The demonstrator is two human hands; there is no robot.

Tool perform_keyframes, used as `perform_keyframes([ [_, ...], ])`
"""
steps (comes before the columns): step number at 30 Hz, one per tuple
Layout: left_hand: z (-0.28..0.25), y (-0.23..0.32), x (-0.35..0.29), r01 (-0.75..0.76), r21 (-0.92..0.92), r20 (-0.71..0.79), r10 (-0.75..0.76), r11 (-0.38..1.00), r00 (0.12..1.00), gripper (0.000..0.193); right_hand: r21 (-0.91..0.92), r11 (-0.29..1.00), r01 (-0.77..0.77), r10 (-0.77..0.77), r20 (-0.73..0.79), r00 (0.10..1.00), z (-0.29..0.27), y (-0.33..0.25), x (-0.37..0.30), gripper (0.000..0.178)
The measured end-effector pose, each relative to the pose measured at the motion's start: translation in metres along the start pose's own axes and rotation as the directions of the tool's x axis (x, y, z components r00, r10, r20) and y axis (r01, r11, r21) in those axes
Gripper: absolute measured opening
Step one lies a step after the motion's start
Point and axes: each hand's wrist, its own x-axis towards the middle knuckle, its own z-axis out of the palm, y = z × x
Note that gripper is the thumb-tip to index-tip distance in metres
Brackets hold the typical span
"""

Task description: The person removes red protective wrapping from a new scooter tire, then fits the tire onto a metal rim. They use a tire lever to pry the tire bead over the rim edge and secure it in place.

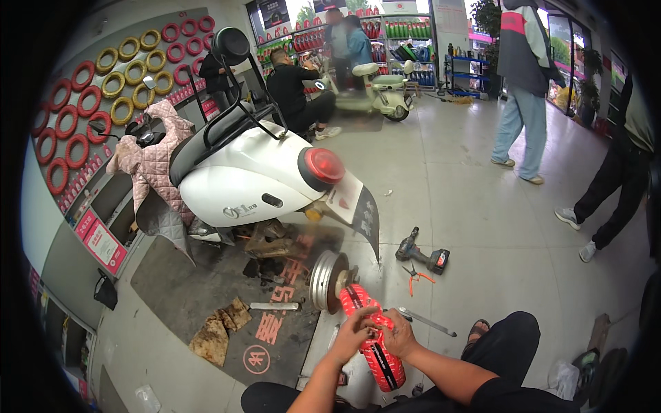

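Note:
In front of my knees is a tyre in red wrapping with a black band point(383, 365), folded narrow in the middle. My left hand point(353, 335) grips its left side, fingers bent over the wrapping. My right hand point(399, 335) closes on the wrapping from the right, close to the left fingers; what the fingertips pinch is partly hidden. Just beyond the tyre, a silver wheel rim point(329, 282) with a brown disc stands on edge. A long metal bar tool point(430, 322) lies to the right of my hands.
A white scooter point(248, 172) with its rear wheel off stands ahead on a dark mat point(172, 282). A cordless impact wrench point(421, 253) and orange-handled pliers point(417, 277) lie to the right. A stained rag point(215, 334) and a metal tube point(275, 306) lie left. Several people are around.

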Motion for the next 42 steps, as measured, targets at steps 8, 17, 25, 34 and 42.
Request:
perform_keyframes([
  [8,0.044,-0.087,-0.058,-0.006,0.613,-0.444,0.351,0.79,0.824,0.116,0.872,0.093,-0.48,0.856,0.176,0.486,0.013,-0.018,0.041,0.011],
  [17,0.017,-0.048,-0.02,0.051,-0.147,-0.509,-0.12,0.988,0.853,0.073,-0.085,0.915,-0.395,0.403,0.261,0.877,-0.016,0.054,-0.002,0.056],
  [25,-0.026,-0.071,-0.004,0.252,-0.384,-0.364,-0.396,0.888,0.843,0.039,-0.203,0.841,-0.501,0.54,0.373,0.755,0.028,0.075,-0.035,0.054],
  [34,-0.031,-0.146,-0.025,0.109,0.324,-0.017,-0.11,0.94,0.994,0.08,0.554,-0.138,-0.821,0.609,0.702,0.371,0.062,0.153,-0.085,0.033],
  [42,-0.04,-0.099,-0.019,0.202,0.377,0.248,-0.308,0.904,0.918,0.09,0.595,-0.24,-0.767,0.582,0.72,0.377,0.058,0.131,-0.074,0.039],
])
